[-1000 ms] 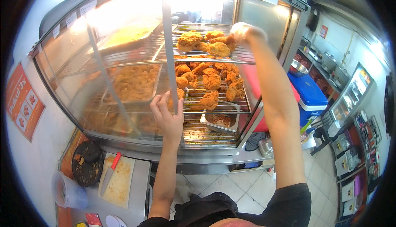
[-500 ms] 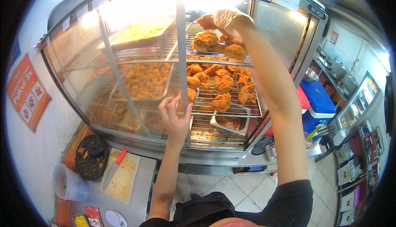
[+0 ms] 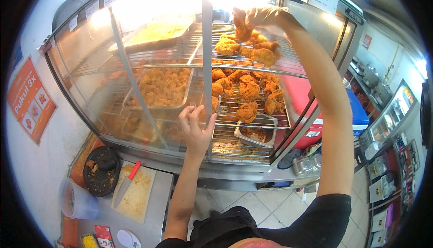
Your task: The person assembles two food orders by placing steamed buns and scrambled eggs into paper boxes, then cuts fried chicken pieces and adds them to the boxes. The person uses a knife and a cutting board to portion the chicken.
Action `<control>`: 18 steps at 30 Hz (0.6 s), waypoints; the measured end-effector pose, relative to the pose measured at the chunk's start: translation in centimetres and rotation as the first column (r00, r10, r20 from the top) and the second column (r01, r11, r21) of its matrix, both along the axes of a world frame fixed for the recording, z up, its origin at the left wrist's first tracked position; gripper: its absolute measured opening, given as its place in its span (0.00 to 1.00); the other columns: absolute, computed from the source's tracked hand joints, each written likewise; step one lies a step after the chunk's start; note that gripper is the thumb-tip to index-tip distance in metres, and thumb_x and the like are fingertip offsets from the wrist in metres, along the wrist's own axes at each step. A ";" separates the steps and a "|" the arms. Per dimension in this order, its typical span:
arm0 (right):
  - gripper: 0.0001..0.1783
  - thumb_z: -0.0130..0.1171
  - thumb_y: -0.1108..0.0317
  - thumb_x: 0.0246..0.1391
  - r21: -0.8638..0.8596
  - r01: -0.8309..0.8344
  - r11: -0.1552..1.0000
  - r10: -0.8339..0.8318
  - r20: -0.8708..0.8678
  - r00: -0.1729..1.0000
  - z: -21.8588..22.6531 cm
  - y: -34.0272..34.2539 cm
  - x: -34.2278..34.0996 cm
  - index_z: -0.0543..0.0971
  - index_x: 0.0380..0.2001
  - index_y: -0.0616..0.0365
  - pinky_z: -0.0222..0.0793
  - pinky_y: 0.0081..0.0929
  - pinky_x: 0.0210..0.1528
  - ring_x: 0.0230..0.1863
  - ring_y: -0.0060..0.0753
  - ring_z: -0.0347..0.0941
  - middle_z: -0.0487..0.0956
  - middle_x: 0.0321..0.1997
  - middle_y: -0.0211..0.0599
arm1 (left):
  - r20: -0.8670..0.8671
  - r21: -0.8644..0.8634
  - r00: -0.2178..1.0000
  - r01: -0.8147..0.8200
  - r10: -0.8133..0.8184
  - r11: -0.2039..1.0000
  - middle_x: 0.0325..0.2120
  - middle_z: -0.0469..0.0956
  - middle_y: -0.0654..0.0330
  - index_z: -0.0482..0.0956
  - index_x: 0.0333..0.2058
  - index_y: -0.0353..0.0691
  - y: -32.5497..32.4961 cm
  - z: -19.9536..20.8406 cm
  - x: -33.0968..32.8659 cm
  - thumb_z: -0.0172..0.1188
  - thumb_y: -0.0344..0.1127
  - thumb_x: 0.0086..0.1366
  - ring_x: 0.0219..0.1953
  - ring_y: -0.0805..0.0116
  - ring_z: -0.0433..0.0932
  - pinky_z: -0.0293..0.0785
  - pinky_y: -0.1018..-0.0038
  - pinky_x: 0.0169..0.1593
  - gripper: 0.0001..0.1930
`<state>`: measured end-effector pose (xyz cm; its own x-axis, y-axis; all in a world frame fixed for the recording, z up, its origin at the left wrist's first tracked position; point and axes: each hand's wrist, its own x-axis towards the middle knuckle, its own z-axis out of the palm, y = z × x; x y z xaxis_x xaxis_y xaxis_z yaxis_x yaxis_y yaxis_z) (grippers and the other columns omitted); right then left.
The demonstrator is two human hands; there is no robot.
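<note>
Close by, on the left, a shiny bench [image 3: 161, 198] holds a small white scale [image 3: 126, 240], a cloudy plastic bucket [image 3: 81, 205], a cutting board [image 3: 142, 196] with a red-handled knife [image 3: 125, 188] lying on it, and a black stone dish [image 3: 101, 187]. Past that is a big glass case [image 3: 239, 167]. The two hands are well apart. The left hand [image 3: 196, 133] is up at the front, by the tall metal bar [image 3: 207, 67], with its fingers loosely bent; I cannot tell if it grips anything. Inside, a small metal pan [image 3: 269, 142] sits low down, under a rack of fried chicken [image 3: 248, 89]. Higher up, the right hand [image 3: 269, 17] pinches one brown piece of chicken [image 3: 242, 27], just above more pieces [image 3: 228, 46] on the top rack. To the right is a blue cooler [image 3: 356, 108], and far back stand some silver pots [image 3: 372, 77].
</note>
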<state>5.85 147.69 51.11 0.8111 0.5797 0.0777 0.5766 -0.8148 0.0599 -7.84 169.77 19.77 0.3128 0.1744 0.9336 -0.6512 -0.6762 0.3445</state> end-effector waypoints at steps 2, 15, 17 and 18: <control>0.39 0.57 0.79 0.54 0.047 0.030 0.998 -0.030 0.006 1.000 0.3 -1.1 0.2 0.67 0.70 0.42 0.68 0.39 0.68 0.68 0.41 0.70 0.68 0.72 0.43 | 0.018 0.002 1.000 -0.005 0.005 1.000 0.50 0.68 0.56 0.76 0.52 0.43 0.0 0.0 0.1 0.78 0.33 0.54 0.38 0.67 0.70 0.73 0.74 0.38 0.28; 0.37 0.59 0.73 0.57 0.140 0.146 0.979 -0.166 0.141 0.976 1.5 1.9 2.4 0.66 0.71 0.44 0.65 0.42 0.71 0.70 0.42 0.67 0.67 0.73 0.45 | 0.035 -0.011 0.999 0.029 -0.029 1.000 0.48 0.66 0.55 0.76 0.50 0.42 -0.1 -0.3 0.6 0.78 0.32 0.53 0.42 0.65 0.70 0.72 0.72 0.38 0.27; 0.37 0.59 0.72 0.57 0.097 0.221 0.970 -0.231 0.108 0.967 2.0 2.9 1.7 0.66 0.71 0.44 0.64 0.42 0.71 0.70 0.43 0.67 0.67 0.73 0.46 | 0.038 -0.002 0.999 0.031 -0.031 1.000 0.49 0.66 0.55 0.76 0.50 0.42 0.0 -0.4 0.7 0.78 0.32 0.53 0.43 0.64 0.70 0.72 0.72 0.38 0.27; 0.37 0.60 0.72 0.57 0.064 0.266 0.962 -0.270 0.075 0.960 2.0 3.2 1.1 0.66 0.71 0.44 0.64 0.42 0.71 0.70 0.43 0.66 0.67 0.73 0.46 | 0.046 0.001 0.998 0.042 -0.042 0.999 0.49 0.65 0.55 0.76 0.50 0.42 0.1 -0.4 0.7 0.79 0.32 0.53 0.44 0.64 0.70 0.72 0.72 0.38 0.27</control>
